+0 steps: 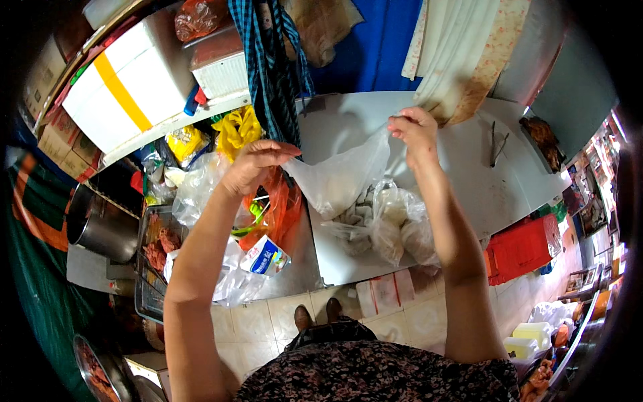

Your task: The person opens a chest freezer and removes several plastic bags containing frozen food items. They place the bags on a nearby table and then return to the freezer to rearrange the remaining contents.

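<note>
A translucent plastic bag point(346, 176) is stretched between my two hands above the white table point(477, 186). My left hand point(261, 163) pinches one upper corner; my right hand point(414, 133) grips the other, held higher. The bag sags in the middle, and something pale shows at its bottom, though I cannot tell whether it is inside or behind. Just beneath and to the right, several knotted clear bags with pale contents point(399, 221) rest on the table. Grey cloth-like material point(355, 216) lies beside them, partly covered by plastic.
Left of the table are an orange plastic bag point(284, 211), a printed packet point(265, 256) and a tray of meat point(163, 246). A checked cloth point(271, 75) hangs at the back. Metal tongs point(496, 145) lie to the right, beyond them a dark brown item point(542, 143). A red container point(522, 248) stands below.
</note>
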Motion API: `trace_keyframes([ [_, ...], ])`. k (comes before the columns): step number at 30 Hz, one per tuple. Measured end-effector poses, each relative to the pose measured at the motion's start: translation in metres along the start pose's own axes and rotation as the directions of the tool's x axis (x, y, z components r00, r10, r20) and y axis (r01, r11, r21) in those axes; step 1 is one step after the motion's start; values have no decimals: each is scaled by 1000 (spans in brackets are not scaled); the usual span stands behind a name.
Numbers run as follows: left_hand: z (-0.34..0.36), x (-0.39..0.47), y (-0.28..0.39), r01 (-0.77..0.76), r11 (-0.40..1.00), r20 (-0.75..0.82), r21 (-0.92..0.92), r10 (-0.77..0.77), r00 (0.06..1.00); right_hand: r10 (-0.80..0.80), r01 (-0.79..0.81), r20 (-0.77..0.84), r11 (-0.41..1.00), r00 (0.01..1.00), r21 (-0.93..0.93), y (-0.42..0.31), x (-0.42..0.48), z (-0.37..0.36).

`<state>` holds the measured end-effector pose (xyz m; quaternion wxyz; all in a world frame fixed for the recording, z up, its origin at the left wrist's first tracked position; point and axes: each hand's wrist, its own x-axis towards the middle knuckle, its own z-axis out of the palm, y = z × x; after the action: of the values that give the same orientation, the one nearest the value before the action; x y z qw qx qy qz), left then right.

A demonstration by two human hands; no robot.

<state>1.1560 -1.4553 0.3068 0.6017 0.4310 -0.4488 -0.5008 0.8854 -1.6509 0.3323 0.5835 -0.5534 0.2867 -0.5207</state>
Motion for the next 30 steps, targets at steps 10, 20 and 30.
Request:
trace_keyframes([
  [10, 80, 27, -42, 54, 998, -113, 13, -52, 992, -235, 462, 568, 837, 789, -295, 2, -50, 69],
  [20, 26, 39, -106, -117, 929, -264, -350, 21, 964, -212, 420, 465, 811, 860, -407, 6, -41, 85],
  [30, 41, 39, -101, -163, 937, -245, -308, 87, 966, -223, 414, 408, 776, 886, -476, 77, -31, 85],
])
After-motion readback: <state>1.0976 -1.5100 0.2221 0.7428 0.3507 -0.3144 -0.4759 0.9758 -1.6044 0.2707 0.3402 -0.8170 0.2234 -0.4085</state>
